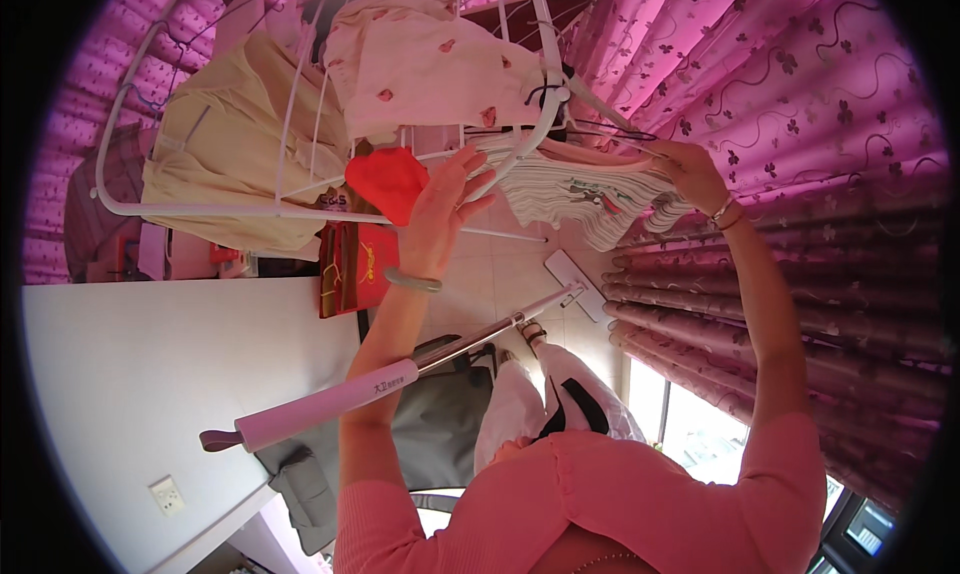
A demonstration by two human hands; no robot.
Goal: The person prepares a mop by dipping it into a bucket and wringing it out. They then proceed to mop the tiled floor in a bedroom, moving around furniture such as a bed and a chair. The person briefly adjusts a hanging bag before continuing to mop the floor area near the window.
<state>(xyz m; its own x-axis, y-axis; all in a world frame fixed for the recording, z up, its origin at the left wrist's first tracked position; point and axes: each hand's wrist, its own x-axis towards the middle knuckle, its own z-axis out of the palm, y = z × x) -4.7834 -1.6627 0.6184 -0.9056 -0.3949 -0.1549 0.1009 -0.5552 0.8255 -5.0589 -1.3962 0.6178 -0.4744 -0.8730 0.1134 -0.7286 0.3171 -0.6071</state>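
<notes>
My left hand (438,216) is raised beside the white drying rack (270,212), its fingers spread and nothing in its grasp. Just left of it hangs a bright red cloth item (388,182). Farther right, the fingers of my right hand (692,177) are closed on one end of a clothes hanger (610,134). From that hanger drapes a striped garment (585,192) with a printed front. A cream garment with small red motifs (430,64) and a beige garment (235,139) hang on the rack.
A pink-handled mop (330,404) slants across the view at my left forearm, its flat head (575,284) on the tiled floor. Patterned pink curtains (780,94) line the right side. Red paper bags (360,264) stand by a white wall (190,364). A dark grey object (440,414) lies below.
</notes>
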